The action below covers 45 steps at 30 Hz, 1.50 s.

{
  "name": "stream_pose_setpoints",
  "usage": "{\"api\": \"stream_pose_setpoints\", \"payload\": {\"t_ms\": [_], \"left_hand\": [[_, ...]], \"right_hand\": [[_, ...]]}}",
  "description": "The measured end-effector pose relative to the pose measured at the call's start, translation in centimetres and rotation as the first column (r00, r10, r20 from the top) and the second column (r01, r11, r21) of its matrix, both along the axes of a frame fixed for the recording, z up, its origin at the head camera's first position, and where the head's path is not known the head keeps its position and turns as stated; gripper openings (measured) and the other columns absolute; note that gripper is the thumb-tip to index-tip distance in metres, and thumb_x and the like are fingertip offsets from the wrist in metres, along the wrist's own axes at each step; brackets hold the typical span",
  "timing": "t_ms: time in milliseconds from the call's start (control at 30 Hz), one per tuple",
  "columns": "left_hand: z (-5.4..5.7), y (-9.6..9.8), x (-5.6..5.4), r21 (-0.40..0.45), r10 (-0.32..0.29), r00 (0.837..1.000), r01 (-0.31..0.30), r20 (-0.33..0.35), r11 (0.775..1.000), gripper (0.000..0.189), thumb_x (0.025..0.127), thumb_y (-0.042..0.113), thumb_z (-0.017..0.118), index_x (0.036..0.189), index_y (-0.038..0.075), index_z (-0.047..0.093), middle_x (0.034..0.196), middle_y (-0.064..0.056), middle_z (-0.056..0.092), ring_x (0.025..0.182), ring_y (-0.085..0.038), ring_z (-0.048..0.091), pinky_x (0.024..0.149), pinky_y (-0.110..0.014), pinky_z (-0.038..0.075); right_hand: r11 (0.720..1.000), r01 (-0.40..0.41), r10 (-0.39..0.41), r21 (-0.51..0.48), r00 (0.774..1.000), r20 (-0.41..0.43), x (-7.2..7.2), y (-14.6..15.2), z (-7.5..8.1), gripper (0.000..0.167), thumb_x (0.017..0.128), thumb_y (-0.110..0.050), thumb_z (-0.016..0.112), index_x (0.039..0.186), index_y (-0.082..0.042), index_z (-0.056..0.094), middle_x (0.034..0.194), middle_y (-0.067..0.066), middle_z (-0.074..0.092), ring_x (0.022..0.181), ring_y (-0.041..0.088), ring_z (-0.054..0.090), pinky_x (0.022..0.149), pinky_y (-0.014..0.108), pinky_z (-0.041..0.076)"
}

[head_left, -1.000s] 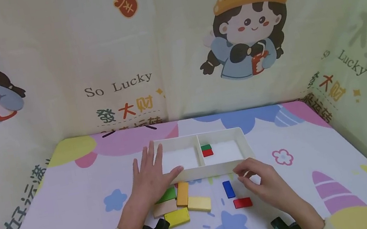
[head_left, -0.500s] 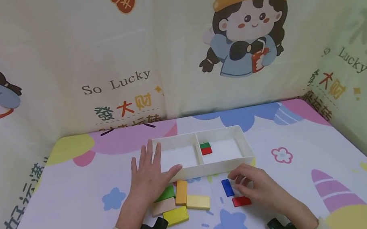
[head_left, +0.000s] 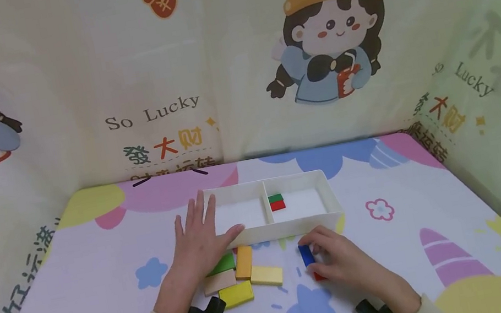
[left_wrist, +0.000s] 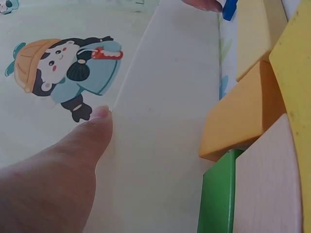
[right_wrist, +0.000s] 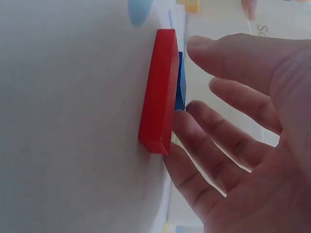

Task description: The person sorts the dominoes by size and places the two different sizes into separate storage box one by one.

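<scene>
My left hand (head_left: 199,249) lies with fingers spread over the left end of a white two-compartment tray (head_left: 300,226), its thumb (left_wrist: 99,126) along the front rim. My right hand (head_left: 340,255) bends round a small blue block (head_left: 306,254) on the table, index fingertip at its far end and thumb at its near end. A red block (head_left: 319,276) is partly hidden under that hand; the right wrist view shows the red block (right_wrist: 158,92) nearer the camera than the blue block (right_wrist: 181,82). In the tray's right compartment lie a small green block (head_left: 276,198) and a small red block (head_left: 277,205).
In front of the tray, near my left wrist, larger blocks sit together: green (head_left: 222,264), orange (head_left: 244,262), pale pink (head_left: 219,281), cream (head_left: 266,275) and yellow (head_left: 236,294). A printed cloth wall (head_left: 235,69) rises behind the patterned table (head_left: 375,263).
My right hand has moved left and down from beside the tray's front corner to the blue block, its finger and thumb closing on the ends. The left hand stays on the tray.
</scene>
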<state>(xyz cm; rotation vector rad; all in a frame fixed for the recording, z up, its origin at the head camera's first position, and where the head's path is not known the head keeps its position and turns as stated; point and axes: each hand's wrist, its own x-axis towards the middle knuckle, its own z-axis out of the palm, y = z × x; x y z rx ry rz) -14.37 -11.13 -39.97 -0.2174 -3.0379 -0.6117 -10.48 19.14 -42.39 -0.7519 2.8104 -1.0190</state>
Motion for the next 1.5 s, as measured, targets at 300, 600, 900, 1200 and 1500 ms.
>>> {"api": "stream_pose_setpoints", "payload": {"t_ms": [300, 600, 900, 1200, 1500], "left_hand": [[-0.3, 0.1, 0.1, 0.009, -0.001, 1.000, 0.001, 0.005, 1.000, 0.098, 0.090, 0.067, 0.055, 0.159, 0.010, 0.015, 0.168, -0.015, 0.000, 0.154, -0.040, 0.004, 0.119, -0.069, 0.004], [-0.2, 0.1, -0.1, 0.016, -0.006, 1.000, 0.006, -0.006, 1.000, 0.098, 0.090, 0.066, 0.056, 0.159, 0.010, 0.016, 0.168, -0.015, 0.000, 0.154, -0.040, 0.004, 0.119, -0.069, 0.003], [-0.4, 0.1, 0.0, 0.020, -0.006, 1.000, 0.006, -0.006, 1.000, 0.098, 0.090, 0.067, 0.055, 0.159, 0.010, 0.016, 0.168, -0.015, 0.001, 0.154, -0.040, 0.004, 0.118, -0.069, 0.003], [-0.3, 0.1, -0.1, 0.010, -0.003, 1.000, 0.003, -0.005, 1.000, 0.099, 0.089, 0.067, 0.055, 0.159, 0.010, 0.015, 0.168, -0.015, 0.000, 0.154, -0.040, 0.004, 0.119, -0.069, 0.003], [-0.4, 0.2, 0.0, 0.015, 0.004, 1.000, -0.004, 0.005, 1.000, 0.099, 0.089, 0.067, 0.056, 0.159, 0.010, 0.015, 0.168, -0.014, 0.000, 0.154, -0.039, 0.002, 0.119, -0.068, 0.002]], "right_hand": [[0.997, 0.036, -0.035, 0.072, 0.999, -0.019, 0.2, -0.6, -0.2, 0.042, 0.080, -0.010, 0.081, 0.118, -0.014, 0.063, 0.115, -0.002, 0.054, 0.092, 0.012, 0.056, 0.079, 0.022, 0.055], [0.992, 0.089, -0.083, 0.085, 0.994, -0.077, 0.3, -1.2, -0.2, 0.038, 0.080, -0.010, 0.082, 0.113, -0.015, 0.064, 0.112, -0.003, 0.056, 0.090, 0.011, 0.057, 0.080, 0.023, 0.055], [0.991, 0.108, -0.103, 0.072, 0.992, -0.075, 0.3, -1.4, -0.4, 0.036, 0.080, -0.001, 0.079, 0.110, -0.015, 0.066, 0.111, -0.004, 0.057, 0.091, 0.011, 0.058, 0.081, 0.023, 0.056], [0.985, 0.148, -0.143, 0.094, 0.988, -0.053, 0.3, -1.6, -0.1, 0.033, 0.079, 0.001, 0.078, 0.107, -0.016, 0.068, 0.105, -0.006, 0.063, 0.092, 0.009, 0.060, 0.085, 0.028, 0.058], [0.988, 0.150, -0.151, 0.042, 0.988, 0.041, 0.0, -1.3, 0.0, 0.032, 0.082, 0.001, 0.076, 0.108, -0.014, 0.068, 0.105, -0.004, 0.067, 0.091, 0.010, 0.059, 0.084, 0.028, 0.057]]}}
